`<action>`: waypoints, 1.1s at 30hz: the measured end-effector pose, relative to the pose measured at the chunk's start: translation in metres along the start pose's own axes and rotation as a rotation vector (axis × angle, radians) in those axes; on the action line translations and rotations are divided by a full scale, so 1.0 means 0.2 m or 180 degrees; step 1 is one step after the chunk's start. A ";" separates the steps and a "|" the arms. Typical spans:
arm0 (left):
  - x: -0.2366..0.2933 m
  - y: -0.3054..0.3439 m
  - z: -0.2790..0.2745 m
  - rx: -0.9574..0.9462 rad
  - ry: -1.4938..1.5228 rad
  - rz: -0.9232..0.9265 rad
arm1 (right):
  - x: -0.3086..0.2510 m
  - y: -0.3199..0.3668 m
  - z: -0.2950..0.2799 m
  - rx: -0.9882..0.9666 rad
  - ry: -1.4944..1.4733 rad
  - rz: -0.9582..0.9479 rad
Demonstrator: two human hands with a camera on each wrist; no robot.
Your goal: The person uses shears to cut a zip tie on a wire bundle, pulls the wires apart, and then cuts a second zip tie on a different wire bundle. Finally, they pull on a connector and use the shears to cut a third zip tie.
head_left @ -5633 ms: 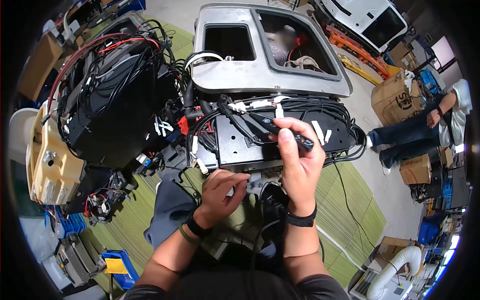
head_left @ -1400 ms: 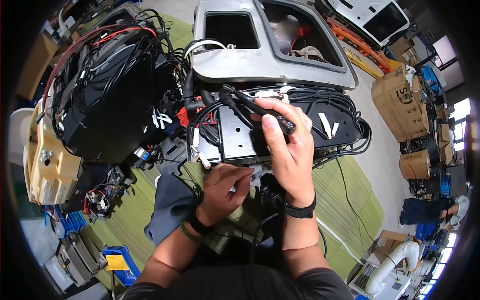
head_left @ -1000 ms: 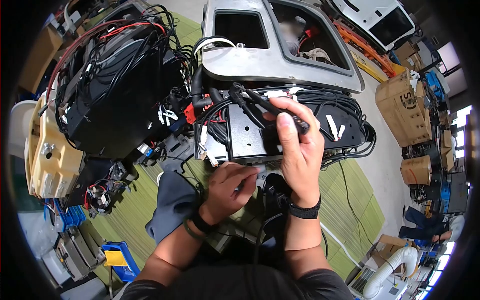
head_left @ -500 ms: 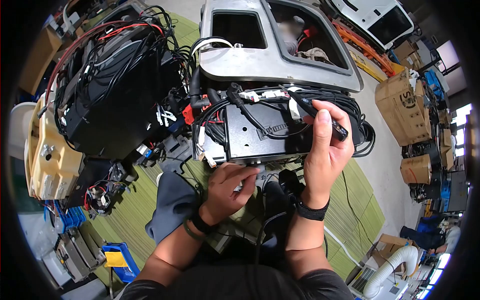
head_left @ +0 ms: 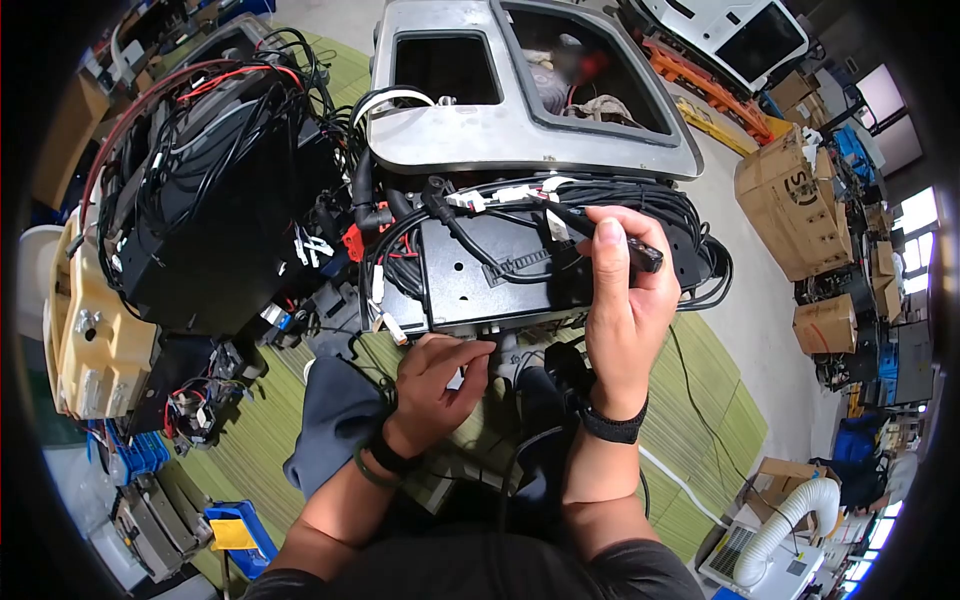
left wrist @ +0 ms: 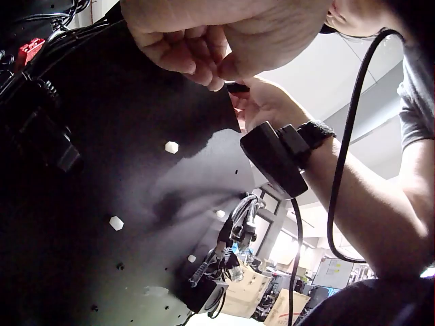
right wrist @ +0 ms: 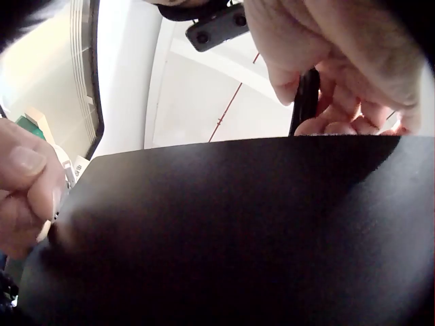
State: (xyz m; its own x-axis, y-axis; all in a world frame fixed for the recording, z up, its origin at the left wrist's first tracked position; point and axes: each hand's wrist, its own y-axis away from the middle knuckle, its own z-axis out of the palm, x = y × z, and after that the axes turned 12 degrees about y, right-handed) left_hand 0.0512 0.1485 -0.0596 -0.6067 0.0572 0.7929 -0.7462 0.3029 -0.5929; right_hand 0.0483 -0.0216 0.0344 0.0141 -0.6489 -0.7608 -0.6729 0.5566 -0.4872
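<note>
My right hand [head_left: 612, 250] grips a slim black pen-shaped tool [head_left: 646, 259] over the right part of a black metal box [head_left: 480, 290] wrapped in cables. Its tip points up and left into the cable bundle [head_left: 560, 195]. My left hand [head_left: 468, 358] is curled at the box's lower front edge and pinches a small pale part there, mostly hidden by the fingers. In the right wrist view the fingers [right wrist: 319, 61] clasp the black tool [right wrist: 306, 98] above the black plate [right wrist: 238, 231]; the left hand [right wrist: 27, 183] shows at the left edge. The left wrist view shows curled left fingers [left wrist: 197, 51].
A grey metal panel [head_left: 520, 140] with two openings lies behind the box. A wired black assembly [head_left: 210, 200] and a beige housing [head_left: 90, 330] stand left. Green matting [head_left: 700, 400], a dark cloth [head_left: 335, 420], cardboard boxes [head_left: 790, 200] and a white hose [head_left: 790, 515] surround me.
My right hand carried the tool from the middle of the box to its right side, then slightly back left. My left hand stayed at the box's lower edge.
</note>
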 end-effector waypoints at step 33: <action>-0.02 0.01 0.00 -0.0054 -0.0076 -0.0036 | -0.04 -0.01 0.02 -0.0319 0.0262 0.0172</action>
State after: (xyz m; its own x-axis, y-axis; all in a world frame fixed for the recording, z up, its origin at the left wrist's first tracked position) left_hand 0.0515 0.1487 -0.0641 -0.6047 0.0312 0.7958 -0.7484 0.3195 -0.5812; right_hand 0.0512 -0.0150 0.0404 -0.0820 -0.6619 -0.7451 -0.7417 0.5399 -0.3980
